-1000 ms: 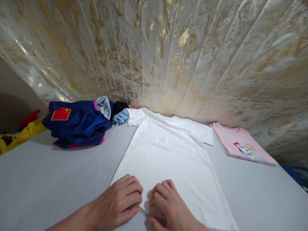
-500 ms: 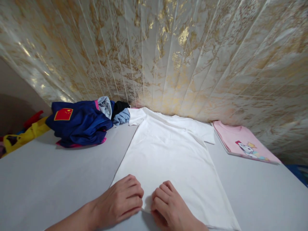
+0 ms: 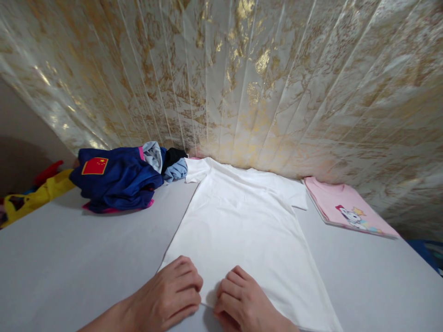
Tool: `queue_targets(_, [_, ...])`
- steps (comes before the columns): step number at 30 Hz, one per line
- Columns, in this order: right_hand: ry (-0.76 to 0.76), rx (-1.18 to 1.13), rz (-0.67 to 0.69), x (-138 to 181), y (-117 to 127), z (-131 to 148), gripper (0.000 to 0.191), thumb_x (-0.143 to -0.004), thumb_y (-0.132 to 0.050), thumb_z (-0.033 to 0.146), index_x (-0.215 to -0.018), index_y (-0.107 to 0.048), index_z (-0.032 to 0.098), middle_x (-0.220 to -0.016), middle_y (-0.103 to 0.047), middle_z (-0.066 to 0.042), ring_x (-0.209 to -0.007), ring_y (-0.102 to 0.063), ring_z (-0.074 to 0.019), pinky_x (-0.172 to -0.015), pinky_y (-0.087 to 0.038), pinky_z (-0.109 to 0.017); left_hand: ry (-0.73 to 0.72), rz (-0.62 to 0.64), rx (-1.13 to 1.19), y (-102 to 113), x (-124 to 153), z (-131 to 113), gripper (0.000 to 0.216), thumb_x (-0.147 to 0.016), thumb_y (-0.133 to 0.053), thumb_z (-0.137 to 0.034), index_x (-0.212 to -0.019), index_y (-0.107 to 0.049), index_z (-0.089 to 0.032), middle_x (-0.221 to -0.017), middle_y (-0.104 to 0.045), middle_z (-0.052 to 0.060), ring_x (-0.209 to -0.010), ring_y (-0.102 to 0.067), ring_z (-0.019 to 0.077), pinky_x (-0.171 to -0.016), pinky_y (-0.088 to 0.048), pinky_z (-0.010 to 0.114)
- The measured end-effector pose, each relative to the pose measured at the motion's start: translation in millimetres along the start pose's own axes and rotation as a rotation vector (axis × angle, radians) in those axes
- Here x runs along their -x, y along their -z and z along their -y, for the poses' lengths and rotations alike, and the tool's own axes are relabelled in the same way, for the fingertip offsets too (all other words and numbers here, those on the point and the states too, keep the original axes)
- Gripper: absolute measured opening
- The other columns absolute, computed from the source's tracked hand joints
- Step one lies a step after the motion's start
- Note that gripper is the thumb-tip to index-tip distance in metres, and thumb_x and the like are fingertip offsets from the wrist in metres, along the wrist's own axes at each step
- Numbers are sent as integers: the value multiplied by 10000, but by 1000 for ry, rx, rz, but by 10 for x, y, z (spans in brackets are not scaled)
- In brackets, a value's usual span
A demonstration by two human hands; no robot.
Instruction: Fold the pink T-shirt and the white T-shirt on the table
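A white short-sleeved T-shirt (image 3: 242, 226) lies spread on the table, its sleeves toward the wall and its hem toward me. My left hand (image 3: 176, 293) rests at the left part of the hem, fingers curled closed on the fabric edge. Close by on the right, my right hand (image 3: 242, 297) is curled over the same hem near its middle. The fingertips of both hands are mostly hidden beneath the knuckles. A small gap separates the two hands, with the hem showing between them.
On the left is a heap of clothes with a dark blue garment (image 3: 117, 180) bearing a red flag patch. A folded pink shirt (image 3: 346, 203) lies on a flat stack at the right. Patterned gold-and-white sheeting (image 3: 242, 83) covers the wall behind the grey-white table (image 3: 86, 258).
The view has shifted slightly. Both hands stay at the shirt's hem, nearly where they were, and the T-shirt lies almost the same.
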State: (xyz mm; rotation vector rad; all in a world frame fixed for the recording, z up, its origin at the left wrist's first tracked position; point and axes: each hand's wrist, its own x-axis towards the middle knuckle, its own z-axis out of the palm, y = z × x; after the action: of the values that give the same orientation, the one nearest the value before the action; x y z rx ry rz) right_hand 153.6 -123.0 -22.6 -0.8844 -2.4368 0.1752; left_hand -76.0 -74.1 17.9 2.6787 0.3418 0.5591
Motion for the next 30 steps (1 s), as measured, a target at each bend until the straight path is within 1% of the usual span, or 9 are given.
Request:
queue_targets(3, [-24,-99,10,-33,105,16,109,-825,-548,179,-736,-506,226,-676,-572,24,-636,-485,-128,-643,-352,-280,98,1,19,42,108,11,154,-951,-461,-159,-838,-562,-189,-829,-599,35,-773,-517,172,-774,-421,330])
queue_targets(6, [-159,-227,31,-94,281,32,135,-845,-463,113,-830,-538,225,-739,-601,2,-689,-523,-141,-670,-399,-274,224,-38,21,132,236,114,167,-970,-445,-172,-869,-577,-195,-824,-606,24,-774,-536,163,-775,-426,299])
queue_targets(8, [-278,-237,28,-133,373,29,226,-849,-420,80,-960,-557,222,-862,-629,-34,-791,-562,-163,-717,-439,-286,309,-106,13,202,300,198,168,-985,-419,-163,-962,-581,-199,-864,-618,22,-822,-559,161,-801,-430,278])
queue_targets(11, [-377,-123,37,-158,395,4,371,-833,-435,77,-1166,-532,209,-1172,-601,-105,-1098,-544,-227,-889,-456,-363,366,-140,-6,280,332,258,204,-986,-389,-129,-1055,-565,-206,-970,-615,34,-923,-564,165,-853,-424,269])
queue_targets(13, [-374,-36,114,-150,354,-14,450,-831,-475,118,-1271,-496,210,-1383,-493,-116,-1302,-414,-272,-1010,-401,-435,373,-81,-15,300,323,234,196,-962,-420,-112,-1046,-564,-215,-1030,-595,38,-957,-548,172,-873,-413,278])
queue_targets(16, [-360,29,249,-127,300,-28,518,-859,-513,220,-1372,-438,242,-1531,-339,-76,-1413,-272,-283,-1091,-329,-488,375,38,-15,295,316,149,149,-875,-581,-150,-1005,-562,-221,-1118,-554,43,-1021,-510,203,-933,-380,317])
queue_targets(20, [-385,67,307,-116,302,-32,568,-886,-510,294,-1438,-378,270,-1573,-247,-51,-1438,-216,-293,-1125,-269,-533,361,98,-7,269,325,87,164,-852,-621,-150,-984,-554,-222,-1147,-528,42,-1061,-480,212,-967,-345,331])
queue_targets(26, [-358,-9,416,-95,277,-42,594,-944,-428,507,-1491,-257,349,-1595,-99,-52,-1449,-110,-343,-1124,-184,-611,312,92,-18,277,291,88,102,-932,-523,-142,-875,-558,-219,-967,-569,3,-879,-513,169,-850,-364,286])
queue_targets(30, [-243,-119,464,-90,284,-42,597,-927,-442,572,-1469,-312,359,-1588,-138,-55,-1444,-146,-333,-1141,-193,-557,325,148,-37,369,256,14,93,-908,-542,-137,-866,-560,-219,-974,-579,4,-890,-519,177,-859,-365,294])
